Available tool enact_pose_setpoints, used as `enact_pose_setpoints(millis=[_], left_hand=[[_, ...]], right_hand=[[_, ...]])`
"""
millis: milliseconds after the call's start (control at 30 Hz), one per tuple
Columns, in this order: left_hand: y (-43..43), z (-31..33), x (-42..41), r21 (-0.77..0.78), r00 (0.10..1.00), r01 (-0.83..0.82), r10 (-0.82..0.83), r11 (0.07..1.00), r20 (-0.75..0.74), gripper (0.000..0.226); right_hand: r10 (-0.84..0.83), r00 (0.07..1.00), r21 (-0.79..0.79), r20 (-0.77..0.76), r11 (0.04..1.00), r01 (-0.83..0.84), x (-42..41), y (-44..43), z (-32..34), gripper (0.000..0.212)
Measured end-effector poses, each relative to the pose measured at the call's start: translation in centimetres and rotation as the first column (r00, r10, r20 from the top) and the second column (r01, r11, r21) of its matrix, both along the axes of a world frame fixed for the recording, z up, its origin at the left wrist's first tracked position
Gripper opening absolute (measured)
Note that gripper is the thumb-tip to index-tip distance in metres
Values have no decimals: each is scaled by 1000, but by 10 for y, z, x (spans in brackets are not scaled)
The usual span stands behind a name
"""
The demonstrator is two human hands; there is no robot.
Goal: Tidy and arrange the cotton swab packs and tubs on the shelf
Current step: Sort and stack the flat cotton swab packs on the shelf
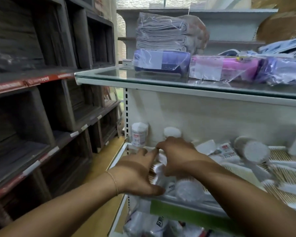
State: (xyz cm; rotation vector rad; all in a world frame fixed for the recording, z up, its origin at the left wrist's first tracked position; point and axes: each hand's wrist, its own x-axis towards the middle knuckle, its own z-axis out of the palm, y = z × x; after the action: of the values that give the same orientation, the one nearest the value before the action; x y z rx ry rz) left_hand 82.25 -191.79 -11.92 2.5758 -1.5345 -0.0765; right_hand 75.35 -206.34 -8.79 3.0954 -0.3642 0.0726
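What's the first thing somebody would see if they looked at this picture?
Two hands in the middle: the left hand lies with spread fingers on the jumbled cotton swab packs at the left end of the lower shelf, and the right hand curls over them right beside it. Next come the bright pink pack and purple pack on the glass shelf above, with a bagged stack of folded cloths on the purple one.

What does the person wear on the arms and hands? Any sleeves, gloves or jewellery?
No sleeves or gloves show; both forearms are bare. A thin gold-coloured bracelet circles the wrist of the left hand. The right hand and its wrist carry nothing visible; blur hides any rings.
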Motion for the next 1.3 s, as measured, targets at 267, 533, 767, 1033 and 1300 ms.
enact_pose_setpoints(millis=[267,533,767,1033,1300], left_hand=[[-12,0,-2,-60,992,-115,112,991,-61,97],[-13,34,2,-204,983,-162,141,965,-114,85],[-30,63,-8,-439,985,-164,124,883,-120,66],[-76,61,-32,-569,991,-12,-68,822,-119,55],[-131,71,-62,-591,974,90,-194,801,-114,49]], right_hand=[[6,1000,-15,19,1000,-6,4,-10,-2,44],[-47,974,306,222,952,-24,-13,-34,31,42],[-300,836,618,460,784,-58,-34,-71,45,57],[-458,723,718,517,692,-74,-78,-105,50,37],[-574,622,794,532,594,-131,-126,-140,53,40]])
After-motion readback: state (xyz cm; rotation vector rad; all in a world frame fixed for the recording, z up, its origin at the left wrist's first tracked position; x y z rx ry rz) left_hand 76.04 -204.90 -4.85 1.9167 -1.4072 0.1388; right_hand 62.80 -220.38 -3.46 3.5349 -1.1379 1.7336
